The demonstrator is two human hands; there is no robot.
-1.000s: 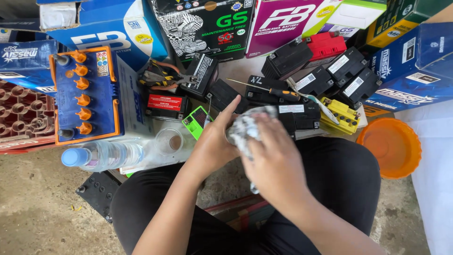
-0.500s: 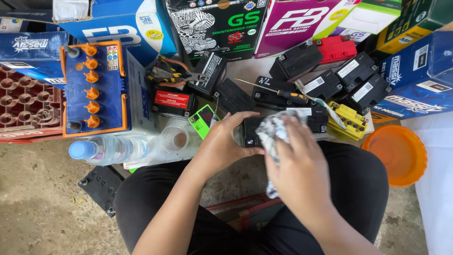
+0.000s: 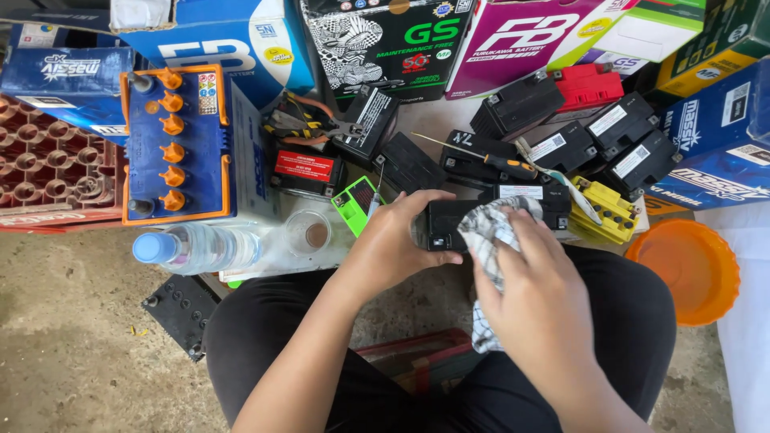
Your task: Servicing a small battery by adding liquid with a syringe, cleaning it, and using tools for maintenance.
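Head view, only one there is: my left hand has a wrapped grip on a small black battery, thumb along its near edge, fingers curled round the far side. It sits just above my lap, at the front edge of the clutter on the floor

My right hand pinches a checked rag, bunched and pressed onto the battery's right end; the rag's tail hangs down between my knees

Change versus a second ago: the rag was balled between both hands and hid most of the case. Now the left half of the case is bare and the cloth is over at the right end. Hands sit a bit further right in frame too. I read that as wiping in progress, left part done, right end still under the cloth

Around it, all apart from my hands: green tester just left, clear cup and water bottle further left, big blue battery with orange caps behind them, screwdriver on the black batteries beyond, yellow connector block and orange lid right
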